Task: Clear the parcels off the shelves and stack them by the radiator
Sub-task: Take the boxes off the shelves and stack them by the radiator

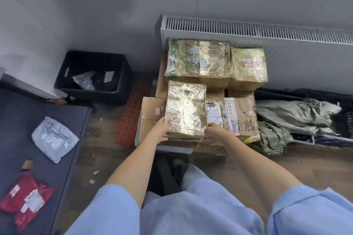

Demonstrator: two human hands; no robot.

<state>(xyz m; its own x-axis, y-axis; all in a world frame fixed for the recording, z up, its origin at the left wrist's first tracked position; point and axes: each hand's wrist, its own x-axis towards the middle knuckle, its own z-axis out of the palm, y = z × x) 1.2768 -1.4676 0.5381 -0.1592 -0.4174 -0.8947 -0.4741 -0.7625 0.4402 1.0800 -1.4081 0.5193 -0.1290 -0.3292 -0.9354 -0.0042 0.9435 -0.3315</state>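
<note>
Hands clamp glossy tape-wrapped cardboard parcel (185, 109): left hand (162, 129) on near-left corner, right hand (214, 133) on near-right. Parcel sits atop plain brown cardboard boxes (150, 118) by white ribbed radiator (248, 32). Risk: slick tape, parcel overhangs stack's front edge, could slide off.

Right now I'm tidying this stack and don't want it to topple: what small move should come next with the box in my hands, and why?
Probably set the taped box flat and let go. The left hand and right hand hold its near corners, and it already sits over the brown cartons in front of the radiator. Nudging it back toward the two wrapped boxes may steady the stack.
</note>
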